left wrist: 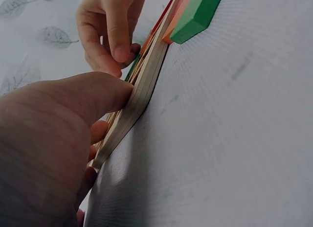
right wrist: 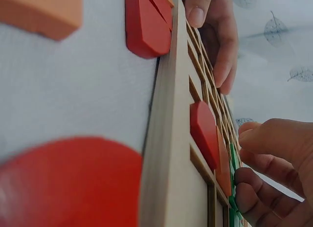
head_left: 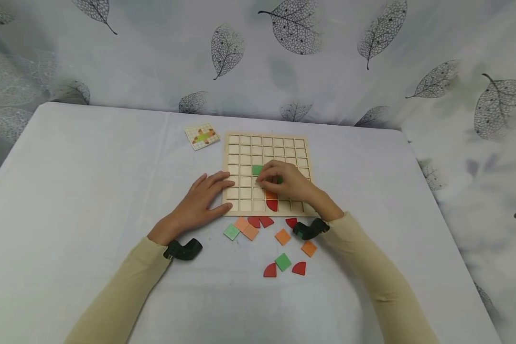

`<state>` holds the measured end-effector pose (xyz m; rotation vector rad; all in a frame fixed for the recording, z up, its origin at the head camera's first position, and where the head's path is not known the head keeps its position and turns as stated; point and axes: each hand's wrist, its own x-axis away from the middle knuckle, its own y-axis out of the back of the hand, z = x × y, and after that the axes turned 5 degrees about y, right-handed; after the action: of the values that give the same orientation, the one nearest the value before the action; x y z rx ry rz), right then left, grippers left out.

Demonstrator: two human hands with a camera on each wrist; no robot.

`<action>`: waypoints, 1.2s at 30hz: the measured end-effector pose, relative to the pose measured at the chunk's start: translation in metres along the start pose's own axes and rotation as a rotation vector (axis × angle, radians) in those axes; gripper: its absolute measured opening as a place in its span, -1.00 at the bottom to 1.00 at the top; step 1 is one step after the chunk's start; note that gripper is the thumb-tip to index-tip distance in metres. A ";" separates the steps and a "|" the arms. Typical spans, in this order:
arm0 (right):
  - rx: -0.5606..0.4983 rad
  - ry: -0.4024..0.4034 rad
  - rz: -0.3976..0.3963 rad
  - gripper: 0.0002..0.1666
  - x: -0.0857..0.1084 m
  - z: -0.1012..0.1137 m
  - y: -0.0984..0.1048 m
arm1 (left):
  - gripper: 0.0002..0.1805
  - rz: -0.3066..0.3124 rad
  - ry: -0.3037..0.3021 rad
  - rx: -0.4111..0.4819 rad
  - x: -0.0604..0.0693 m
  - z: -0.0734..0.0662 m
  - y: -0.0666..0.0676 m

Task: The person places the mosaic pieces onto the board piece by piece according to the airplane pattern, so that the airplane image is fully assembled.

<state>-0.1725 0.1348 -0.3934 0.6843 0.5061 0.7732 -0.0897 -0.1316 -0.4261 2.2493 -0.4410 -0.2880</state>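
White worktop [head_left: 112, 167] looks slidey, so I'd brace the board [head_left: 245, 149] at nine o'clock with my relaxed left grip [head_left: 198, 198]; can't tell if right grip [head_left: 285, 180] holds anything.

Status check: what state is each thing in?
Board: flat on the table, partly filled
Placed tiles: in squares, some partly hidden
Loose tiles: lying flat, scattered
Picture card: lying face up
Left hand: spread, touching the board
Right hand: fingers bent over the board; grip unclear

Leaf-patterned cloth [head_left: 155, 62] behind a white table [head_left: 90, 191]
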 end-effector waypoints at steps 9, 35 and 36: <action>-0.035 0.068 0.042 -0.86 0.002 0.005 -0.004 | -0.43 0.004 0.002 0.008 0.000 -0.001 0.001; -0.135 0.236 0.140 -0.86 0.003 0.025 -0.025 | -0.44 -0.008 -0.021 0.009 -0.001 0.001 0.000; -0.144 0.243 0.152 -0.86 0.003 0.027 -0.026 | -0.44 -0.011 -0.025 0.010 -0.001 0.002 0.000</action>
<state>-0.1415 0.1139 -0.3946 0.5011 0.6169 1.0330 -0.0909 -0.1321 -0.4272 2.2606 -0.4443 -0.3211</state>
